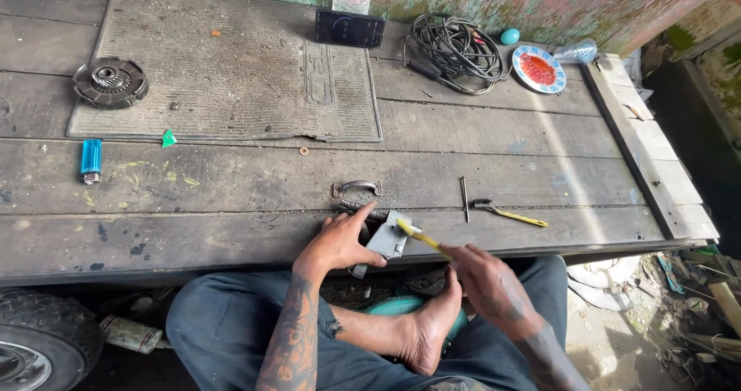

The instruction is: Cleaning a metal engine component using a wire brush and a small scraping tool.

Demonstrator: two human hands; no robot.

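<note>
My left hand (340,242) grips a small grey metal part (386,239) at the front edge of the wooden platform (231,182). My right hand (486,277) holds a yellow-handled brush (421,236), its head resting on the metal part. My crossed legs in blue trousers and a bare foot (424,325) sit below the hands.
On the platform lie a curved metal handle (356,186), a long nail (465,198), a second yellow-handled brush (509,213), a blue lighter (91,159), a round clutch disc (110,82), a grey rubber mat (231,67), a phone (349,28), coiled black cable (457,49) and a red-centred plate (539,69). A tyre (38,341) is at lower left.
</note>
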